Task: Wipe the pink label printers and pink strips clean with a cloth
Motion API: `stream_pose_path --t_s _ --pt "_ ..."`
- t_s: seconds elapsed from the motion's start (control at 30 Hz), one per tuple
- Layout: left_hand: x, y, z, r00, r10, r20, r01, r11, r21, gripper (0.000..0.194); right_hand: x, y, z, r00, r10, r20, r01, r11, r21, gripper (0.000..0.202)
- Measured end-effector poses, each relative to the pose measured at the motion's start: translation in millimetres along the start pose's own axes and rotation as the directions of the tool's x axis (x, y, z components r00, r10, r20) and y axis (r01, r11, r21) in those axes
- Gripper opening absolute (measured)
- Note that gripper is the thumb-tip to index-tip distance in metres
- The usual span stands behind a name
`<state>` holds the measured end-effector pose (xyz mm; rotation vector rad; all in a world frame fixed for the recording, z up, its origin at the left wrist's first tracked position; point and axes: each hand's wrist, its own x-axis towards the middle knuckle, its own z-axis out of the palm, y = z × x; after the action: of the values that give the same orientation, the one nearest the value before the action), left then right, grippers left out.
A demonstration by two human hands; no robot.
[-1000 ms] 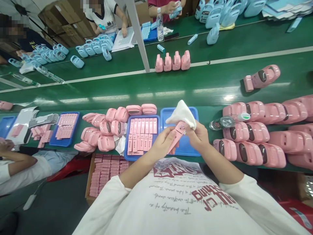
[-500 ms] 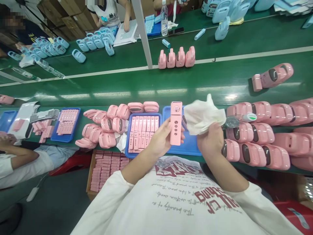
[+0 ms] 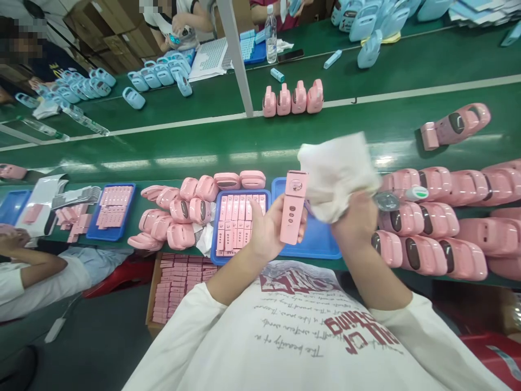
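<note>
My left hand holds a pink rectangular plastic piece with a small picture at its top and a column of dark marks; the thumb is lifted off it. My right hand, blurred, grips a white cloth that hangs right beside the piece. Below the hands lies a blue tray, partly covered by them. Left of it, another blue tray carries rows of similar pink pieces.
Pink handled devices crowd the right side, with a clear bottle among them. More pink devices sit left. A cardboard box of pink pieces stands below the table edge. A metal post rises ahead; co-workers sit across and at left.
The white cloth has swung up and spread out, with my right hand blurred. My left thumb has lifted off the pink piece, which now tilts slightly.
</note>
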<state>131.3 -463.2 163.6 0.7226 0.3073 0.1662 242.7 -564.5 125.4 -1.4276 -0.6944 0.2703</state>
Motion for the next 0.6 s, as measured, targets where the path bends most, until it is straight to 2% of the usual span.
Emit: stream_pose_path --t_s 0.07,0.1,0.17,0.23,0.33,0.4,0.6 --pt "-2 3 -0.9 0.998 -0.033 0.054 0.032 0.999 0.021 0.071 13 -6 -7 0.985 0.078 -0.156 -0.053 0.986 0.161 0.049" --pt "-3 4 -1.5 0.996 -0.042 0.077 0.039 0.999 0.038 0.064 17 -8 -10 0.965 0.157 -0.211 -0.096 0.957 0.275 0.043" --pt "-4 5 -2.8 0.993 -0.044 0.109 0.037 0.997 0.066 0.049 19 -10 -13 0.911 0.351 -0.215 -0.215 0.852 0.477 0.032" --pt "-4 3 -3.6 0.995 -0.021 0.099 0.014 0.997 0.069 0.04 15 -9 -12 0.876 0.46 -0.148 -0.319 0.78 0.538 0.028" --pt "-2 1 -4.1 1.0 -0.004 0.021 0.003 0.999 0.047 0.047 3 -8 -5 0.869 0.494 -0.033 -0.408 0.752 0.517 0.03" --pt "-1 0 -4.8 1.0 -0.021 -0.009 0.021 0.999 0.027 0.052 -3 -9 -1 0.865 0.502 0.004 -0.433 0.741 0.512 0.033" --pt "-3 -1 -9.0 0.997 -0.08 -0.004 0.08 0.997 -0.012 0.046 -10 -17 1 0.862 0.496 -0.103 -0.38 0.768 0.516 0.029"
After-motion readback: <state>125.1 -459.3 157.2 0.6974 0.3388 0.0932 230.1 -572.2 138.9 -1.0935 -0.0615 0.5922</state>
